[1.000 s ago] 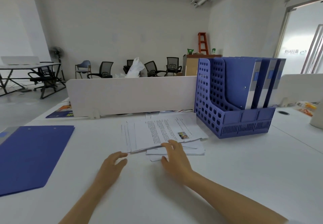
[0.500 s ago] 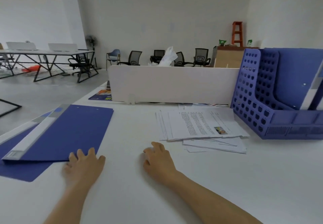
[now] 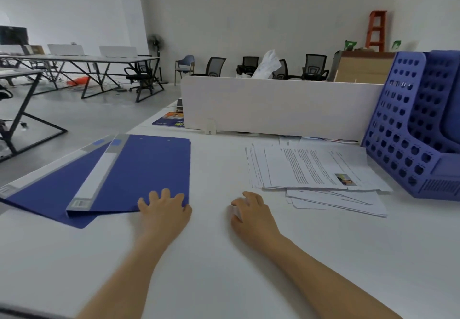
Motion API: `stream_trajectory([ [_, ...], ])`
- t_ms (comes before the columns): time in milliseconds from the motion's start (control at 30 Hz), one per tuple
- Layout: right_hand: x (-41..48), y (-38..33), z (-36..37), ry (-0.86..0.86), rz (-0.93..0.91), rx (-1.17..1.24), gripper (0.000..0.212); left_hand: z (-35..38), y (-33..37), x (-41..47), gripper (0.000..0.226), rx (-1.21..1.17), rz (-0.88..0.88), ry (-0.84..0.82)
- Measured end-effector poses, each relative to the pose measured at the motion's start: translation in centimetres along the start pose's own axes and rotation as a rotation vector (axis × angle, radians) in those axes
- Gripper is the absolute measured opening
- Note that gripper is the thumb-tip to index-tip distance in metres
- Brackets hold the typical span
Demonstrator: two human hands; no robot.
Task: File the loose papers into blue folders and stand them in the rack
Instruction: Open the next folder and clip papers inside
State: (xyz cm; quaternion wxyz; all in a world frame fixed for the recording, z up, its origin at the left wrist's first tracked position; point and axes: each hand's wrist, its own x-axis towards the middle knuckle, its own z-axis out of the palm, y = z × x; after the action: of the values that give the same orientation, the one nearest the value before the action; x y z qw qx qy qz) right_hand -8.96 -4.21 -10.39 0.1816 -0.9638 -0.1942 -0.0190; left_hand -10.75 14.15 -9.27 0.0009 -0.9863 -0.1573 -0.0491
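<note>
Two blue folders lie flat on the white desk at the left, the top folder (image 3: 144, 169) overlapping a lower folder (image 3: 47, 194). My left hand (image 3: 164, 209) rests on the top folder's near right corner, fingers laid over the cover. My right hand (image 3: 251, 214) sits on the bare desk with its fingers loosely curled, holding nothing, just left of the loose papers (image 3: 311, 169). The papers are a spread stack of printed sheets. The blue perforated rack (image 3: 408, 144) stands at the right edge, with blue folders upright inside it, partly cut off.
A low white divider panel (image 3: 273, 104) runs along the back of the desk behind the papers. A colourful booklet (image 3: 170, 121) lies at its left end. Beyond are office chairs, long tables and an orange step ladder (image 3: 377, 30).
The view has swung left. My left hand moved left and forward onto the top folder's corner. My right hand drew back from the papers and now rests on the desk.
</note>
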Motion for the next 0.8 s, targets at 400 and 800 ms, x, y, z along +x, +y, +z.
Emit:
stream_trajectory([
  [400, -0.1, 0.0, -0.3, -0.063, -0.045, -0.109, 0.043, 0.1, 0.4, -1.5, 0.03, -0.556, 0.593, 0.248],
  [800, -0.2, 0.4, -0.8, -0.095, -0.036, -0.074, 0.041, -3.7, -6.5, -1.1, 0.027, -1.704, -0.474, 0.081],
])
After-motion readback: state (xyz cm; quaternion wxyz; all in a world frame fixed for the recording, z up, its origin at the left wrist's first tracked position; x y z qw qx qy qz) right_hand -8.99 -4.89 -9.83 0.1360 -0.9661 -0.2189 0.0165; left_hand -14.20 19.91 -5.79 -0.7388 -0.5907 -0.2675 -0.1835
